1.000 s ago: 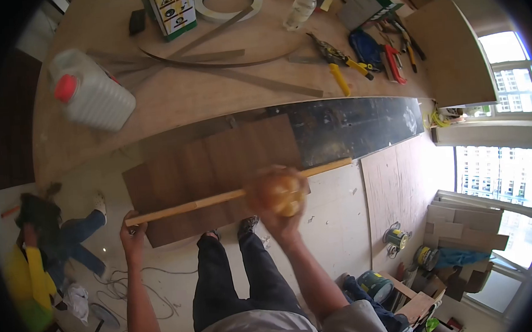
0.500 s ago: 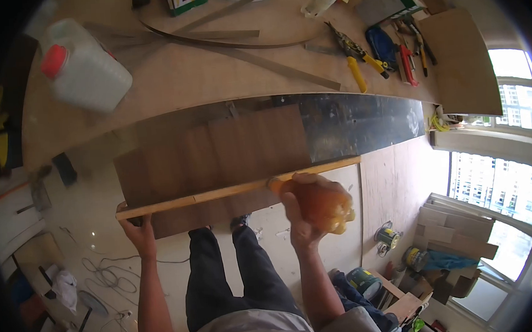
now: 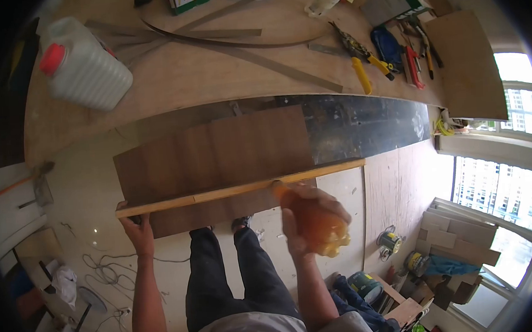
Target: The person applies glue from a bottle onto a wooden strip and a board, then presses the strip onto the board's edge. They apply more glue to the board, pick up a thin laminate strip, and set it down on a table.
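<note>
Head view shows the left hand [image 3: 138, 232] holding the left end of a wooden strip [image 3: 231, 190], which lies lengthwise from left to right. Right of its middle, the right hand [image 3: 295, 232] grips an orange bottle [image 3: 319, 221], neck toward the strip; contact I cannot tell.

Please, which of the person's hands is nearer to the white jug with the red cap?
Left. The left hand, at one end of the wooden strip, is below the jug in the picture; the right hand, around the amber bottle, is farther off to the right.
</note>
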Available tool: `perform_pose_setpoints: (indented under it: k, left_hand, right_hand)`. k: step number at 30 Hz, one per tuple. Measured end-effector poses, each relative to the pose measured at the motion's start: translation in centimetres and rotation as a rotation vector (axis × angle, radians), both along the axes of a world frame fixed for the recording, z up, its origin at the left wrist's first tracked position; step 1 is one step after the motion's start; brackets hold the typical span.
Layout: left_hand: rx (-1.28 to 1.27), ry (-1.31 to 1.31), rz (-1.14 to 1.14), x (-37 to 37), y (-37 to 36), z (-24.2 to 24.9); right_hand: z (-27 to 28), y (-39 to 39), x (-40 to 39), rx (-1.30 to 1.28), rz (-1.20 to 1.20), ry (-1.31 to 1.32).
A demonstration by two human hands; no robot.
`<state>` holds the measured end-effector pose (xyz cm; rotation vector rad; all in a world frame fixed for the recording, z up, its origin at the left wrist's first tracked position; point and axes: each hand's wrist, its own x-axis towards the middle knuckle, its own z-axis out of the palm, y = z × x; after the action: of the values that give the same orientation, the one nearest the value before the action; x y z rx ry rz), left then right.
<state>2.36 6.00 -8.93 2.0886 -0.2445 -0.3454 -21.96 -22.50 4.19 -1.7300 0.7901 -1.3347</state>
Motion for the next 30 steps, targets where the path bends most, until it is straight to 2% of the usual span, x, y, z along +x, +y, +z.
perform_pose_setpoints:
  k: [6, 9, 10, 13, 15, 16, 17, 19, 22, 23, 25, 27, 29, 30]
  left_hand:
    - [0.051, -0.046, -0.008, 0.2, 0.4, -0.6]
    - [0.076, -0.075, -0.031, 0.4, 0.2, -0.4]
    - [0.055, -0.061, -0.027, 0.3, 0.1, -0.4]
    - [0.040, -0.056, -0.022, 0.2, 0.1, -0.4]
    - [0.091, -0.109, -0.035, 0.4, 0.2, -0.6]
    - [0.099, -0.108, -0.032, 0.4, 0.0, -0.2]
    - [0.106, -0.104, -0.028, 0.2, -0.3, 0.0]
    - [0.126, -0.113, -0.031, 0.1, -0.1, 0.1]
    - [0.133, -0.132, -0.032, 0.3, 0.0, -0.2]
    - [0.120, -0.122, -0.024, 0.2, -0.1, -0.3]
    - [0.098, -0.096, -0.006, 0.2, 0.2, -0.5]
    - [0.070, -0.066, 0.013, 0.3, 0.2, -0.8]
    - [0.122, -0.070, -0.013, 0.2, 0.3, -0.5]
    - [0.147, -0.076, -0.022, 0.3, 0.1, -0.3]
  right_hand:
    - [-0.4, -3.1, -3.8, 0.067, -0.209, 0.031]
    - [-1.8, -0.1, -2.6, 0.097, -0.129, 0.048]
    - [-1.3, 0.1, -1.3, -0.045, -0.046, 0.014]
    - [-0.3, 0.4, -0.3, -0.029, 0.050, -0.025]
    - [-1.3, -0.7, -2.4, 0.093, -0.135, 0.137]
    - [-0.3, -2.5, -2.9, -0.001, -0.222, 0.299]
    - [0.1, -3.3, -2.5, 0.196, -0.295, 0.020]
    - [1.5, -4.6, -1.9, 0.158, -0.320, 0.004]
    - [0.5, -1.9, -0.6, 0.246, -0.199, 0.177]
    - [0.5, -0.3, 1.1, 0.200, -0.182, 0.140]
    - [1.1, 2.5, 4.3, 0.288, 0.039, -0.155]
    - [1.3, 3.0, 4.2, 0.156, 0.188, 0.158]
    - [1.1, 1.9, 3.7, 0.252, 0.049, 0.094]
    - [1.7, 0.6, 3.4, 0.282, -0.043, 0.154]
